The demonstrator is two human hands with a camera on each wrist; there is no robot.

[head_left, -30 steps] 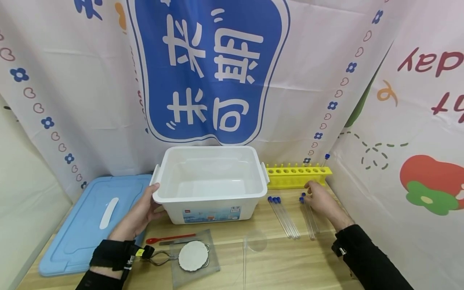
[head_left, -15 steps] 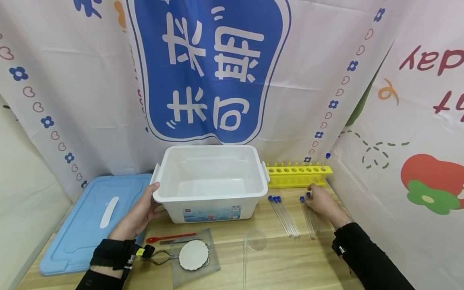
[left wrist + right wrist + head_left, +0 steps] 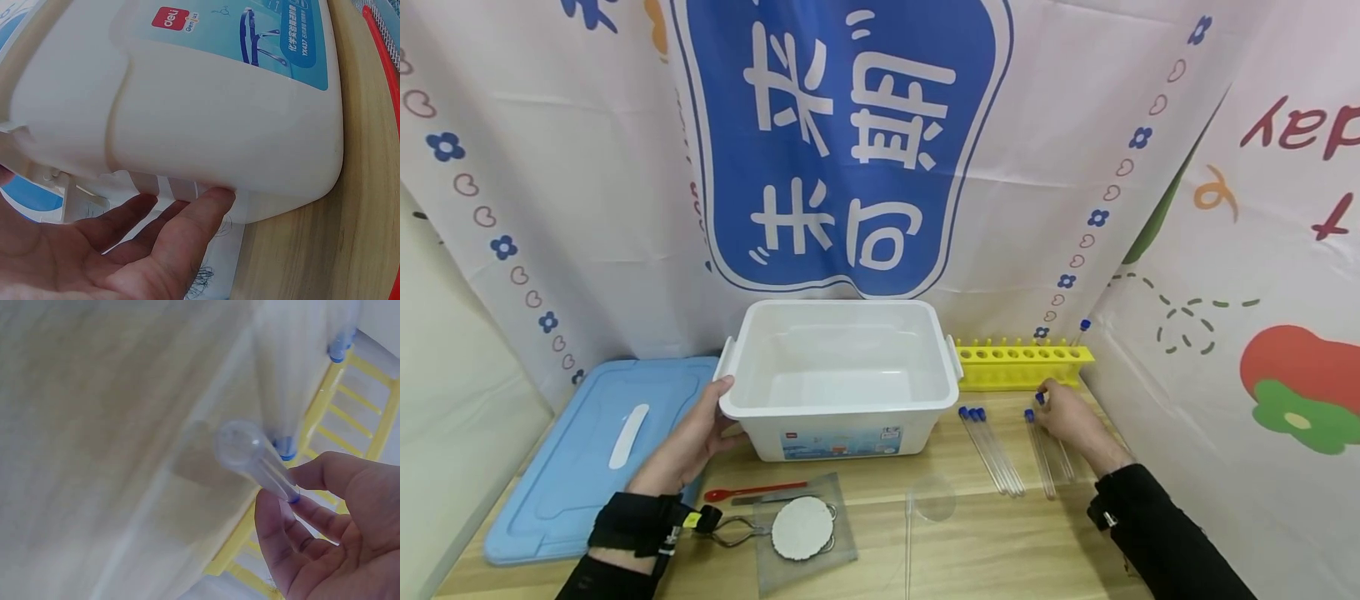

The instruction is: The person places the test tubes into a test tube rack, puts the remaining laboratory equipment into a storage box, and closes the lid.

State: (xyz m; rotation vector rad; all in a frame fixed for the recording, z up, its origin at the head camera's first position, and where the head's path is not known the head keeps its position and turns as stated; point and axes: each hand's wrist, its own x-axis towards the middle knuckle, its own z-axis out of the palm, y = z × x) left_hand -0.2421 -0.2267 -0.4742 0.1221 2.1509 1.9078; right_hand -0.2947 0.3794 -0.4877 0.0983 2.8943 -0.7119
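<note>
In the head view my left hand (image 3: 703, 429) grips the left end of a white plastic storage box (image 3: 842, 433), thumb at the rim. Its fingers (image 3: 209, 206) touch the end wall below the handle in the left wrist view. My right hand (image 3: 1070, 423) pinches a clear test tube (image 3: 269, 475) near its blue cap, between thumb and fingertips; the rounded bottom points at the right wrist camera. Beside it on the table lies another blue-capped tube (image 3: 1042, 458). Several more tubes (image 3: 992, 454) lie in a row further left.
A yellow test tube rack (image 3: 1022, 379) stands behind the right hand, one capped tube (image 3: 1082, 332) at its far right. The blue lid (image 3: 572, 467) lies left. In front are a red spoon (image 3: 752, 490), a white round pad (image 3: 802, 527), a clear disc (image 3: 934, 498) and a thin rod (image 3: 908, 542).
My right hand has drawn its pinched tube slightly to the right, away from the tube lying beside it. The left hand keeps its place on the box. The head view has shifted slightly.
</note>
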